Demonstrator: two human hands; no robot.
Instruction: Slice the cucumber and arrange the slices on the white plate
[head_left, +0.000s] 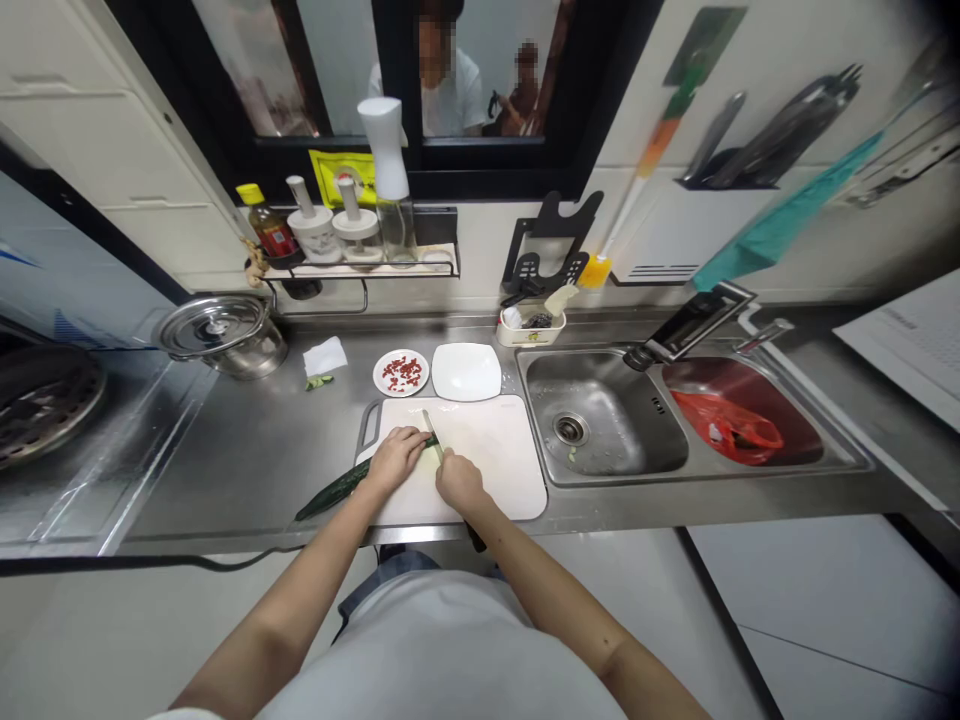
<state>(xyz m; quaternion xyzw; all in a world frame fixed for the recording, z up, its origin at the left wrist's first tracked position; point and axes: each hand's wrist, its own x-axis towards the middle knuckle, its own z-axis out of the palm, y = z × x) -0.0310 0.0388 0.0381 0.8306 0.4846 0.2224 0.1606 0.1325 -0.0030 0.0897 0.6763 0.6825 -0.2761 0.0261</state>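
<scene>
My left hand [399,460] is closed over a long dark green cucumber [334,493] that lies slantwise across the left part of a white cutting board [502,460]. One end of the cucumber sticks out past the board's left edge. In my right hand [459,482] is a kitchen knife [432,428], its blade pointing away from me beside the cucumber's cut end. The black handle shows partly below my right wrist. Behind the board sit a small plate [381,378] with chopped red pieces and a white rectangular plate [466,372].
A double sink [600,455] with a faucet [690,325] is at right, a red plastic bag [731,430] in its far basin. A lidded steel pot [255,350] stands at left, near a white paper [325,356]. A seasoning rack [420,268] hangs behind; a person [454,95] shows at the window.
</scene>
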